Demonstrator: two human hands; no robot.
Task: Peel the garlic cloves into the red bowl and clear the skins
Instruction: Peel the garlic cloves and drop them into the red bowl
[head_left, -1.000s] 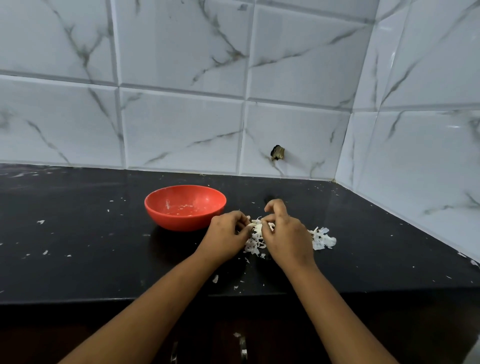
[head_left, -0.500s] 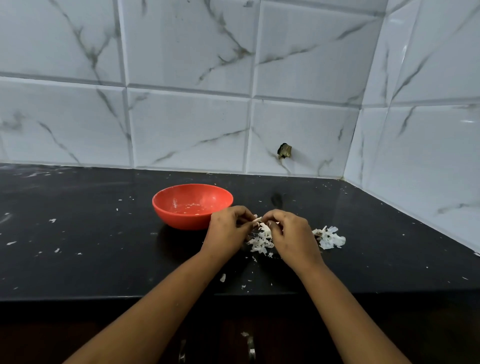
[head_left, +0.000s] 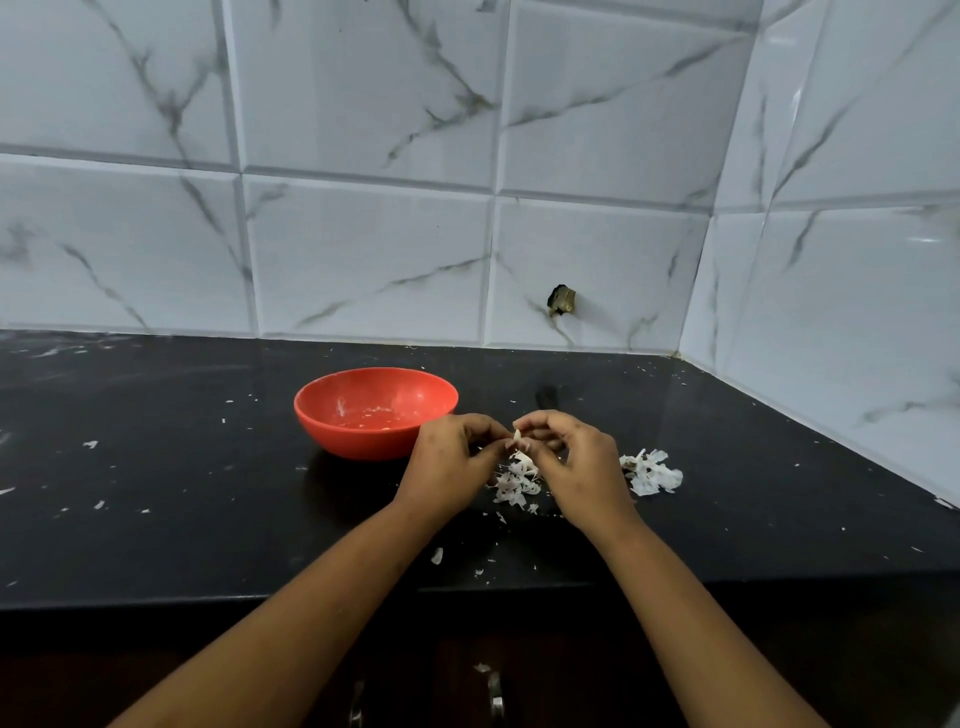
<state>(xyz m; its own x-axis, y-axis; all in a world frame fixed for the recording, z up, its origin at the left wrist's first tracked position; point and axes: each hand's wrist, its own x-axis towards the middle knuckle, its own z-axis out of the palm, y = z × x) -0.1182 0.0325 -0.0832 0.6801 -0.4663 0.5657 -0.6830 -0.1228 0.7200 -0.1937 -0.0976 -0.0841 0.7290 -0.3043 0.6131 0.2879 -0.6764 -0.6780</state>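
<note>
Head view. Two bare forearms reach over the front edge of a black counter (head_left: 208, 519). The left hand (head_left: 452, 462) and right hand (head_left: 582, 467) meet just above the counter, fingers curled, both pinching one small pale garlic clove (head_left: 518, 435) between their fingertips. Directly beneath lies a heap of white skins (head_left: 517, 480). A second heap (head_left: 652, 470) lies just right of the right hand. The red bowl (head_left: 363, 441) stands just behind and left of the left hand, pale bits on its bottom. Farthest back is a marbled white tiled wall (head_left: 363, 260) bearing a small dark fitting (head_left: 561, 300).
</note>
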